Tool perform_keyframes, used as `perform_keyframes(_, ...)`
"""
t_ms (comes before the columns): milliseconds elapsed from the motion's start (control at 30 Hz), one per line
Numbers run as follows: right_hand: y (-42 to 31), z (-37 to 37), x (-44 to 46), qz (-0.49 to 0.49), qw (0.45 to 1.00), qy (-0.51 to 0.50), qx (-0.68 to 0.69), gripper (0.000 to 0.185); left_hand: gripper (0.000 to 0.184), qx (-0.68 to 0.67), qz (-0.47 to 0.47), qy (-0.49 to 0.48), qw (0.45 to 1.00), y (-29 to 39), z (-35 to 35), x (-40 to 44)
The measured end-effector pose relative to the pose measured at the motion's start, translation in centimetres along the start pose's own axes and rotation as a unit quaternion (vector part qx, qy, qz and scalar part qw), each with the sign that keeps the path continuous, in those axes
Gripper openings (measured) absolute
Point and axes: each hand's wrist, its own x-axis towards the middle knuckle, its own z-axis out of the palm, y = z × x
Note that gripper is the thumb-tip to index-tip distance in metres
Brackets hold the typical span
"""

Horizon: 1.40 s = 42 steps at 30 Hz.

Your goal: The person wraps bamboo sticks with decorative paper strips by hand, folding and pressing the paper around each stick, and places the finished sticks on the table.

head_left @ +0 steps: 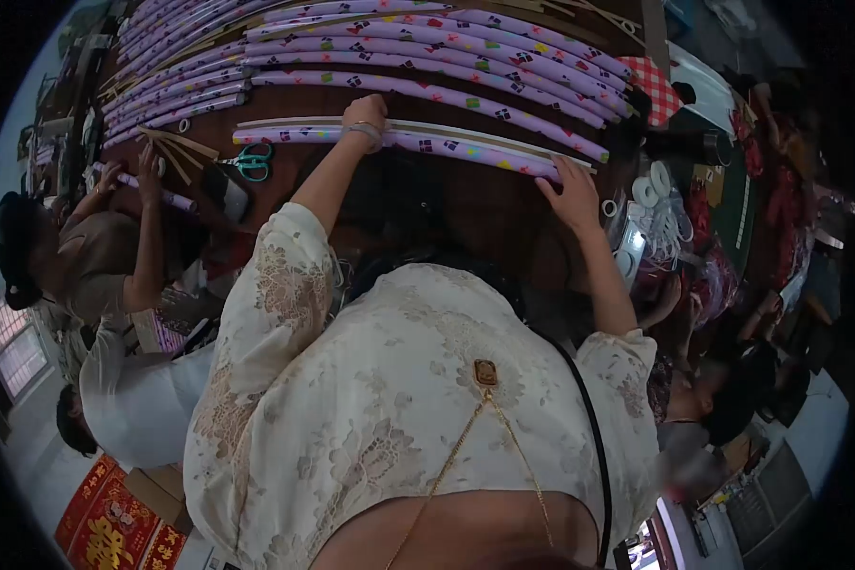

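In front of me on the dark table lies a roll of purple patterned wrapping paper (456, 150), with a thin pale strip (484, 131) along its far side. My left hand (363, 116) is a closed fist at the roll and strip, left of their middle; what its fingers hold is hidden. My right hand (576, 195) rests at the right end of the roll, fingers stretched out and thumb apart, touching it. Several more purple rolls (427, 90) lie side by side beyond. Teal-handled scissors (254, 162) are on the table left of the roll.
Flat tan strips (179, 150) fan out by the scissors. White tape rolls (645, 191) and clear plastic bags (673, 228) sit at the right. A co-worker (104, 237) on the left handles another purple roll (176, 199). A red checked cloth (652, 90) lies at the far right.
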Motion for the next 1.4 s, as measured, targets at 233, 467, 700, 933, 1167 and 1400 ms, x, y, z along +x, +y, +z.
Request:
perform_keyframes(233, -6.4, 3.1, 3.6, -0.098, 0.995, -0.010, 0.029, 0.044, 0.026, -0.017, 0.022, 0.055, 0.998, -0.2, 1.0, -0.6)
perform_keyframes(467, -7.5, 6.0, 4.7, -0.014, 0.998, -0.011, 0.067, 0.032, 0.040, -0.008, 0.047, 0.013, 0.999, 0.7, 0.7, -1.0)
perform_keyframes(700, -7.1, 4.9, 4.7, 0.000, 0.998, -0.021, 0.058, 0.034, 0.050, 0.029, 0.182, 0.109, 0.977, 1.4, -1.8, -1.2)
perform_keyframes(933, -8.1, 4.6, 4.1, 0.053, 0.998, -0.015, 0.033, 0.035, 0.024, -0.116, 0.329, 0.159, 0.924, -5.2, -3.9, -2.8)
perform_keyframes(1167, -8.1, 5.0, 3.6, 0.074, 0.997, -0.007, 0.003, 0.033, 0.037, 0.115, 0.299, 0.037, 0.947, -16.6, -7.6, -1.8)
perform_keyframes(1400, -8.5, 5.1, 3.5, 0.051, 0.998, 0.047, -0.013, 0.033, 0.027, 0.256, 0.361, 0.101, 0.891, -16.2, -8.0, -0.6)
